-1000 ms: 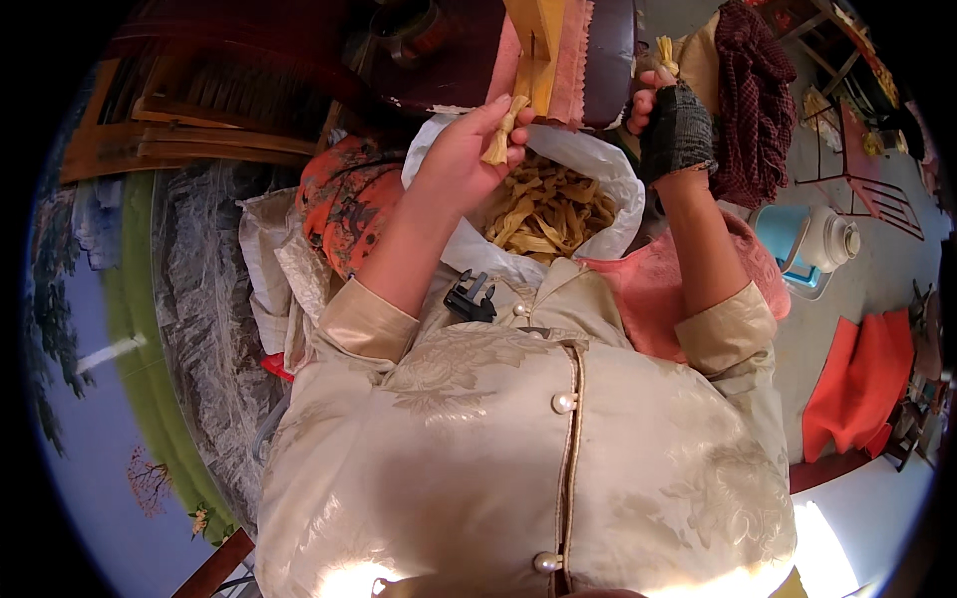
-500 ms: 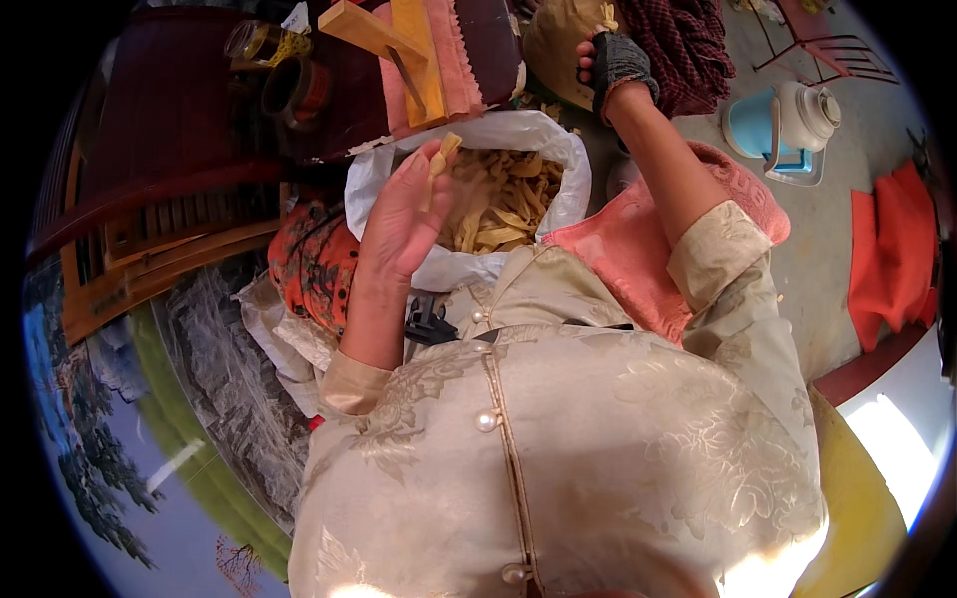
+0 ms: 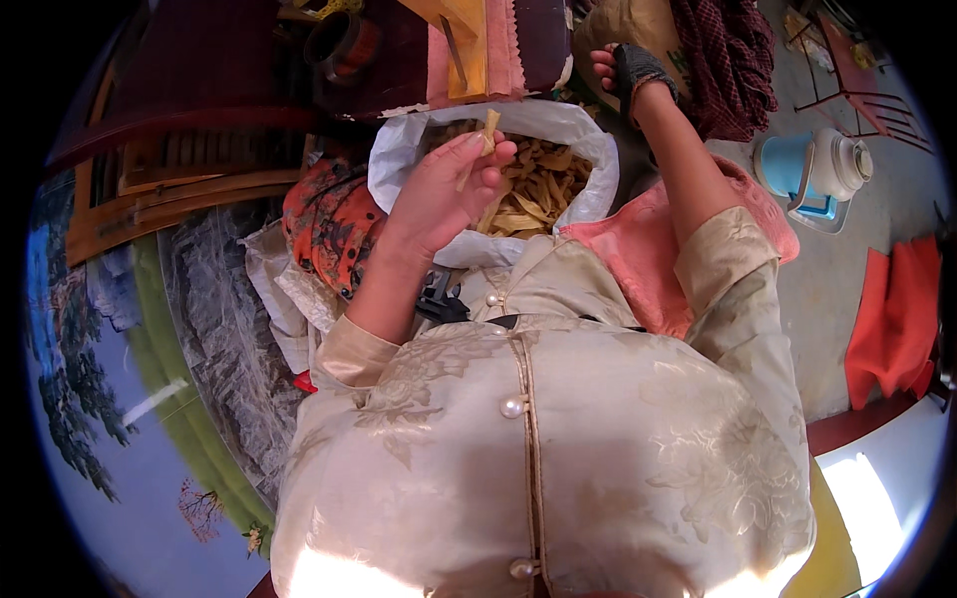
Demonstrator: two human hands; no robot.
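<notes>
My left hand (image 3: 451, 184) pinches a pale yellow dried strip (image 3: 491, 124), its upper end standing out above the fingertips. Below that hand lies a white plastic bag (image 3: 596, 164), its mouth wide and its inside full of similar dried strips (image 3: 543, 189). My right hand (image 3: 638, 76) wears a dark grey fingerless glove and is stretched out to the far right. Its fingers curl closed beside a tan sack (image 3: 623, 35); whatever they may hold is hidden.
A wooden stand with a blade (image 3: 464, 50) sits on a pink towel (image 3: 506, 60) at the dark table's edge. A brown jar (image 3: 344, 48) is left of it. At right are a blue-and-white thermos jug (image 3: 812, 169), red cloth (image 3: 890, 329) and a metal rack (image 3: 877, 110).
The view has shifted, so most things sit farther right. My left hand holds its strip more upright over the bag. The yellow piece that stuck out above my right hand no longer shows.
</notes>
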